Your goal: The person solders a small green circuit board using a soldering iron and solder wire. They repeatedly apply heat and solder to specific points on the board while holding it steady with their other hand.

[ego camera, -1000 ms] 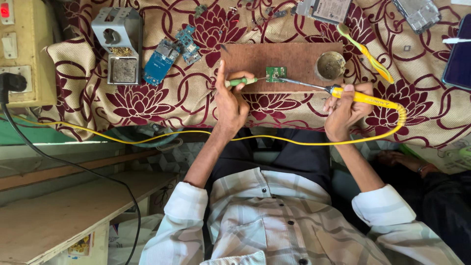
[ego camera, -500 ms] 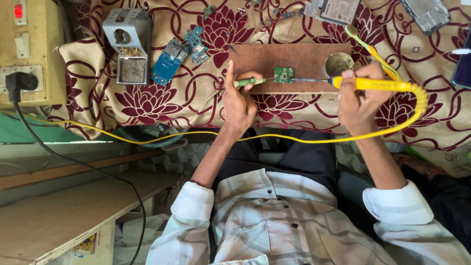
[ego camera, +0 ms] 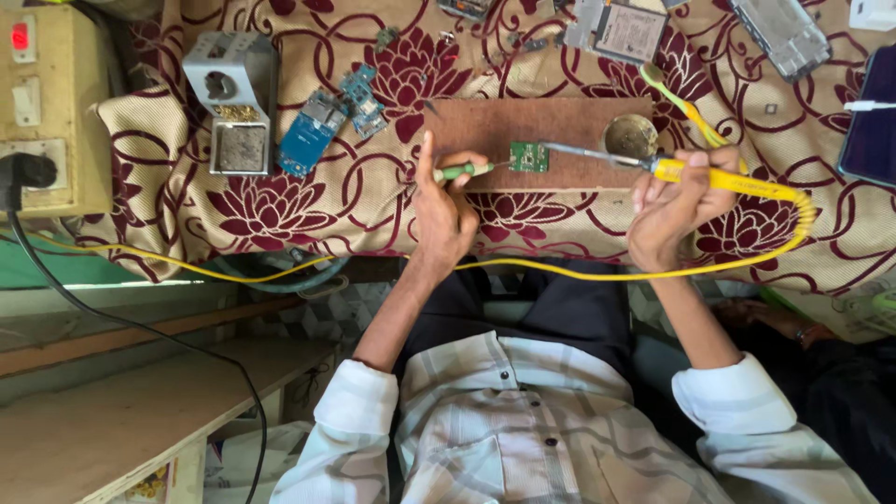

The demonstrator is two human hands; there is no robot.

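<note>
**Hot tip and small board: where the slips could come from**

The small green circuit board [ego camera: 528, 157] is lying on the brown wooden block [ego camera: 537, 140], roughly at the block's middle, and everything else is best placed from it. The left hand [ego camera: 443, 210] is closing around a green-handled tool [ego camera: 464, 171] just left of the board, with its thin point reaching the board's left edge and the index finger sticking straight up. The right hand [ego camera: 674, 205] is wrapping firmly around the yellow soldering iron [ego camera: 719, 177], whose metal shaft is crossing in from the right so the tip is meeting the board's upper right corner.

The board is sitting loose as far as I can see — only the green tool is pinning it, so a sideways push from the iron could be skating it off the block. The round tin [ego camera: 631, 136] is lying just right of the board, directly under the iron's shaft, and could be getting nudged or heated. The yellow cable [ego camera: 523, 264] is looping below the board across the lap — a tug there could be jerking the tip. The flowered cloth [ego camera: 280, 201] around the block could be scorching if the hot tip drops.
</note>
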